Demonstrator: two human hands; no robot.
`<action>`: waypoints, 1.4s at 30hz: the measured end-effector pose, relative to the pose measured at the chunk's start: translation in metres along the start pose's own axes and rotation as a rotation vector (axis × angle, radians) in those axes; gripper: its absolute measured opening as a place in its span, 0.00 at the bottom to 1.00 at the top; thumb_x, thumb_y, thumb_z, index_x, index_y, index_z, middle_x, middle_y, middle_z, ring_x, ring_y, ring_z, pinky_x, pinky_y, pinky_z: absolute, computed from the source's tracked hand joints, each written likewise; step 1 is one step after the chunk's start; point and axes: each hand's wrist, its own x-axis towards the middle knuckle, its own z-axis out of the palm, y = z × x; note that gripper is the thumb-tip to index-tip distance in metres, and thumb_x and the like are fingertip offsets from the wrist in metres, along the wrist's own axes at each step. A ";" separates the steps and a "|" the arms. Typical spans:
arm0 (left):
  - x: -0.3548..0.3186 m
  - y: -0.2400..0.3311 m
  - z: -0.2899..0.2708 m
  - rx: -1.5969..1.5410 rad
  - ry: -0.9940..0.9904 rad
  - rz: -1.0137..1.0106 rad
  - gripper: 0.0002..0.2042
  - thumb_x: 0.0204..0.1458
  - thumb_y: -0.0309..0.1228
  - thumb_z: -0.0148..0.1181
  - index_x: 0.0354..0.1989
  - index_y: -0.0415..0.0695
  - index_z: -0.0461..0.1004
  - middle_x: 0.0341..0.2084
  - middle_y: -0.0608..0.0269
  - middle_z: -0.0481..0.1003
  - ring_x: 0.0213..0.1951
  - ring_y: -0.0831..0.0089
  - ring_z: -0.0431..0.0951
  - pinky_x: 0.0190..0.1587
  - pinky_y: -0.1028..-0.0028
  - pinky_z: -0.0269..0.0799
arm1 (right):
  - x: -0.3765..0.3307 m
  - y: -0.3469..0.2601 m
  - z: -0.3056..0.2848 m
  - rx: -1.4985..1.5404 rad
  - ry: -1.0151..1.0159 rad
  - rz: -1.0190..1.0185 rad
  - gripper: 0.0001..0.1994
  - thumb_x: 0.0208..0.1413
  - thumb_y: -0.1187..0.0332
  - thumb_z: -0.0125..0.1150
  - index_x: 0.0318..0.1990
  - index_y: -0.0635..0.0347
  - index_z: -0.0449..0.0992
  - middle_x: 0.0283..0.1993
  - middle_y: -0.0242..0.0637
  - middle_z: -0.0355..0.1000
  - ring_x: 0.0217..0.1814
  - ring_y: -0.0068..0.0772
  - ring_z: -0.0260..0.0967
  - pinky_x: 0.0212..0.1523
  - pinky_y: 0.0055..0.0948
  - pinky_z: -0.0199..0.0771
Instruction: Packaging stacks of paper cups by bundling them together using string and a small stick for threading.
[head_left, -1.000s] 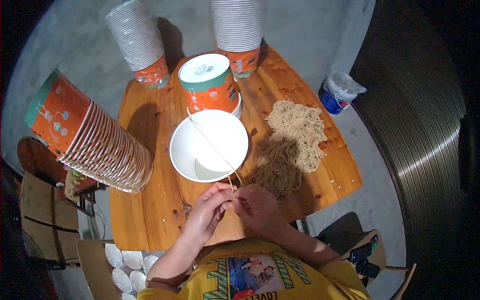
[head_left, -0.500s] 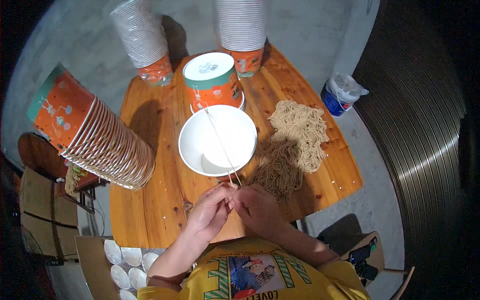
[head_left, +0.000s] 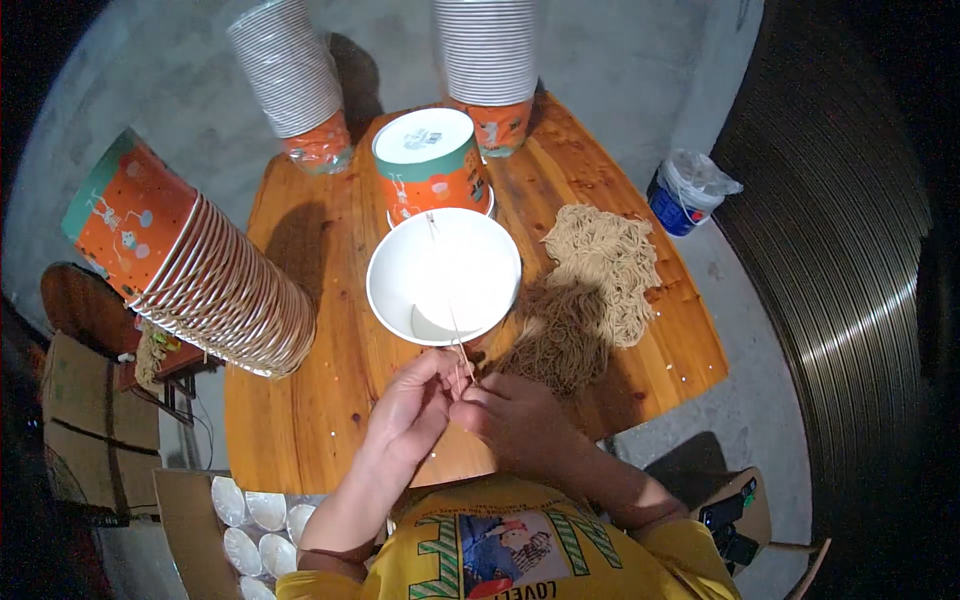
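Chopsticks (head_left: 447, 290), thin and pale, are pinched at their near ends where the two hands meet, just past the near rim of the white bowl (head_left: 443, 275). Their shafts run away from the person, across the open bowl, with the tips over its far side. Whether the tips touch the bowl cannot be told.

Left hand (head_left: 412, 410): fingers curled and closed on the near ends of the chopsticks. Right hand (head_left: 515, 420): fingers bent inward, fingertips pressed against the same ends, touching the left hand. Both hands hover over the near edge of the wooden surface (head_left: 300, 400).

White bowl: upright, centred on the surface, with a pale patch at the bottom that cannot be identified.

Noodles (head_left: 590, 290): a loose heap lying directly on the surface just right of the bowl, lighter at the far end, darker toward the right hand.

Orange paper tub (head_left: 430, 165): stands inverted just behind the bowl, green-rimmed base up.

Stacks of nested paper tubs: one large stack (head_left: 200, 270) lies tilted at the left edge of the surface; two more (head_left: 295, 85) (head_left: 490, 60) rise at the far edge.

Blue and white container (head_left: 685, 195): on the floor to the right, well apart from the surface.
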 end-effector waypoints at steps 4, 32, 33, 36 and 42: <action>0.002 0.005 0.000 -0.065 0.023 -0.035 0.04 0.50 0.25 0.55 0.33 0.38 0.72 0.26 0.63 0.74 0.29 0.75 0.73 0.36 0.78 0.69 | 0.005 0.002 -0.005 0.016 -0.014 -0.067 0.10 0.40 0.71 0.56 0.34 0.55 0.68 0.34 0.30 0.66 0.35 0.33 0.68 0.34 0.31 0.73; -0.002 0.024 0.000 0.347 -0.070 0.117 0.06 0.46 0.19 0.51 0.33 0.41 0.69 0.29 0.67 0.71 0.33 0.80 0.69 0.38 0.81 0.65 | 0.026 -0.001 -0.055 -0.291 -0.383 0.237 0.16 0.44 0.66 0.59 0.43 0.51 0.69 0.32 0.32 0.65 0.36 0.33 0.68 0.33 0.31 0.74; -0.001 0.021 0.001 0.357 0.008 0.214 0.07 0.46 0.18 0.49 0.33 0.41 0.68 0.28 0.66 0.70 0.32 0.78 0.68 0.37 0.80 0.64 | 0.030 0.003 -0.066 -0.355 -0.488 0.376 0.17 0.46 0.65 0.59 0.45 0.51 0.69 0.33 0.33 0.66 0.37 0.34 0.68 0.33 0.32 0.74; 0.018 0.020 -0.026 0.514 0.112 0.400 0.14 0.44 0.15 0.45 0.40 0.42 0.66 0.33 0.65 0.66 0.35 0.75 0.67 0.41 0.77 0.65 | 0.028 0.024 -0.067 -0.406 -0.308 0.482 0.18 0.49 0.64 0.58 0.49 0.53 0.68 0.32 0.36 0.68 0.37 0.37 0.69 0.34 0.34 0.74; 0.026 0.035 -0.030 0.854 -0.091 0.614 0.30 0.42 0.15 0.45 0.58 0.46 0.57 0.49 0.64 0.62 0.46 0.74 0.64 0.49 0.77 0.62 | 0.020 0.073 -0.060 0.014 0.055 0.453 0.07 0.50 0.71 0.60 0.37 0.59 0.74 0.34 0.39 0.72 0.36 0.35 0.71 0.38 0.29 0.72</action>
